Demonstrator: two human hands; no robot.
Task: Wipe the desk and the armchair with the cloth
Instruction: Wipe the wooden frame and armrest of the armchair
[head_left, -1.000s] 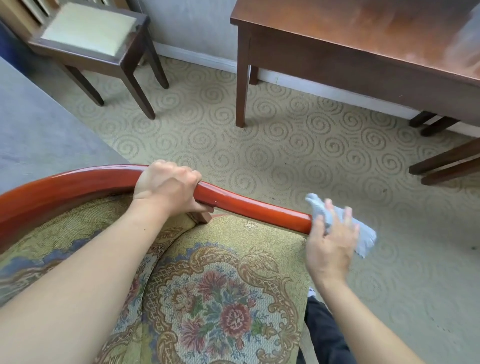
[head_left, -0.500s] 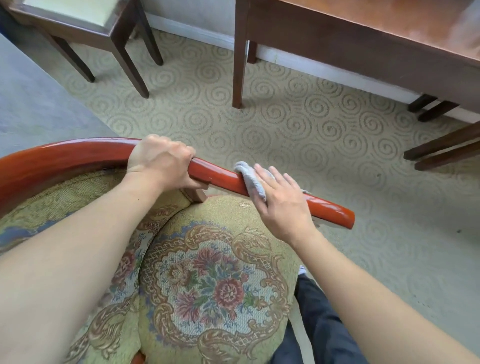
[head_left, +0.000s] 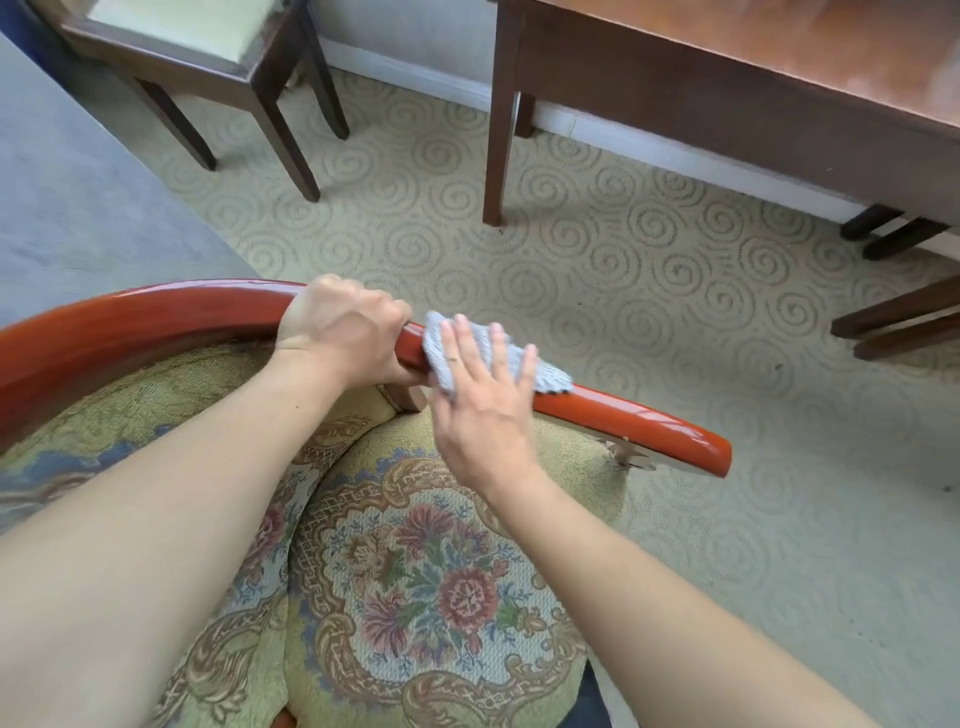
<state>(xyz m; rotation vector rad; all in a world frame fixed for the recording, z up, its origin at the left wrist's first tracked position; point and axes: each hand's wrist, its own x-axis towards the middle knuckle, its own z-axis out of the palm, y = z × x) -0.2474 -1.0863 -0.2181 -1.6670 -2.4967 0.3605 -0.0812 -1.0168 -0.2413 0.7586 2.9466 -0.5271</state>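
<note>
Head view: step in hand looks like wiping the armchair (head_left: 156, 332) rail. To do it well, keep the right hand (head_left: 480, 410) flat w/ fingers spread on the cloth (head_left: 498, 358), even pressure, run toward the rail's free end. Left hand (head_left: 340, 338) wraps the rail just beside it, fingers curled tight, steadying. Cloth: grey, nubbly, bunched over the glossy red-brown wood. Desk (head_left: 727, 88) is well apart, beyond the carpet.

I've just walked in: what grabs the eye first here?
The glossy red-orange wooden rail of the armchair curves across the middle, with the left hand gripping it and the right hand pressing a grey cloth flat on it. Below lies the floral seat cushion; a brown desk stands top right.
</note>
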